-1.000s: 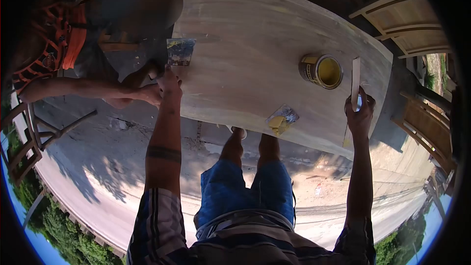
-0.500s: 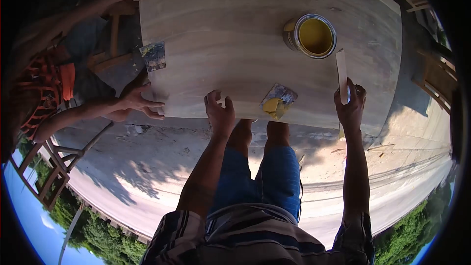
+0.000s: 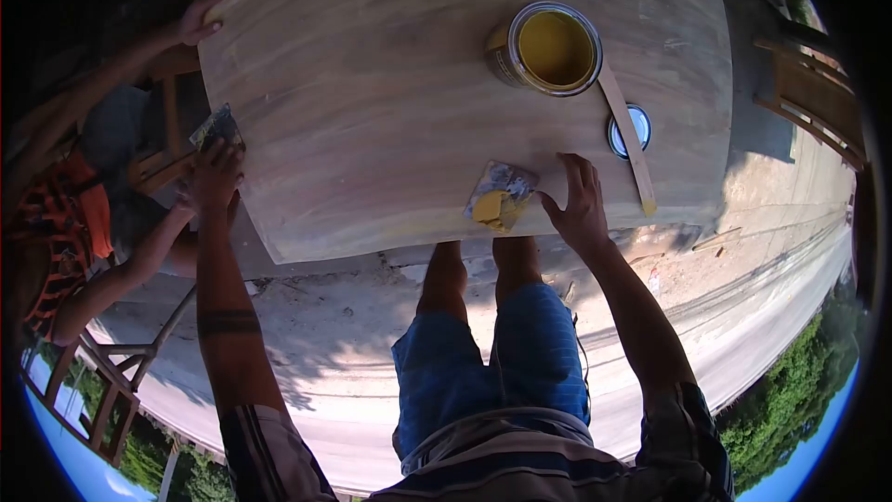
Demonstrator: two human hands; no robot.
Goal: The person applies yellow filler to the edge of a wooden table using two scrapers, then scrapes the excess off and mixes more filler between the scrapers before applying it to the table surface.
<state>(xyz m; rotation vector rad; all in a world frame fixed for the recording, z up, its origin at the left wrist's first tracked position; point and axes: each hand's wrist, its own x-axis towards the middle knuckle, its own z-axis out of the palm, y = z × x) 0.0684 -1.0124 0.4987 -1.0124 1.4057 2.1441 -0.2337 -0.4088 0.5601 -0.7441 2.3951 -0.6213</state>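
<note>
My left hand reaches to the board's left edge, its fingers on a paint-stained square plate. Beside it is the hand of another person. My right hand is held with fingers apart and nothing in them, just right of a second stained plate bearing a lump of yellow paste. Further back on the pale wooden board stands an open can of yellow material. A flat wooden stick lies across a round lid, its upper end by the can.
At the left, a person in an orange and black top has one hand on the board's far left corner. Wooden frames stand at the right, and a metal and wood frame at the lower left.
My left hand has moved left to the plate there. My right hand has let go of the stick, now on the lid, and moved left. The board appears shifted and turned in view.
</note>
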